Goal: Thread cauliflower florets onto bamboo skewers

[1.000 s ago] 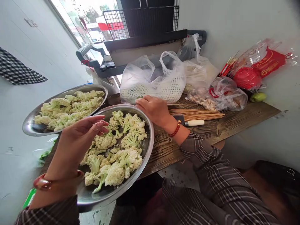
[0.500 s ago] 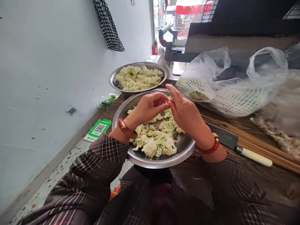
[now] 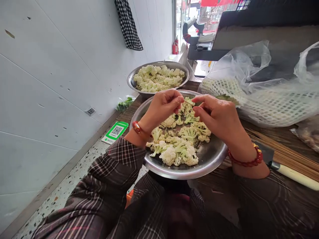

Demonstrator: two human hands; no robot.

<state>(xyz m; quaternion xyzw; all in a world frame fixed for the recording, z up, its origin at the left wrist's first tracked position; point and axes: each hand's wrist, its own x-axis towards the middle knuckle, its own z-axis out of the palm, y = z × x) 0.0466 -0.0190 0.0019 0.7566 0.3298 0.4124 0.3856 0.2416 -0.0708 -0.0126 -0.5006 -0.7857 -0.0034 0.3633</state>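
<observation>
My left hand [image 3: 164, 108] is closed in a pinch on a thin bamboo skewer [image 3: 188, 102]; a short length of it sticks out toward the right. My right hand [image 3: 219, 114] faces it, thumb and forefinger apart, nothing seen between them. Both hands are over a steel basin [image 3: 171, 173] of cut cauliflower florets [image 3: 178, 152]. Whether anything is on the part of the skewer inside my left fingers is hidden.
Behind stands a second basin [image 3: 129, 79], heaped with cauliflower [image 3: 159, 79]. To the right lie a cleaver [image 3: 296, 176], a bundle of skewers [image 3: 299, 161] and plastic bags [image 3: 269, 96] with netted contents. A white wall [image 3: 62, 93] bounds the left side.
My hands have come apart, the right one moving off to the right with its fingers opening. The skewer stays in my left hand. The view has turned slightly left.
</observation>
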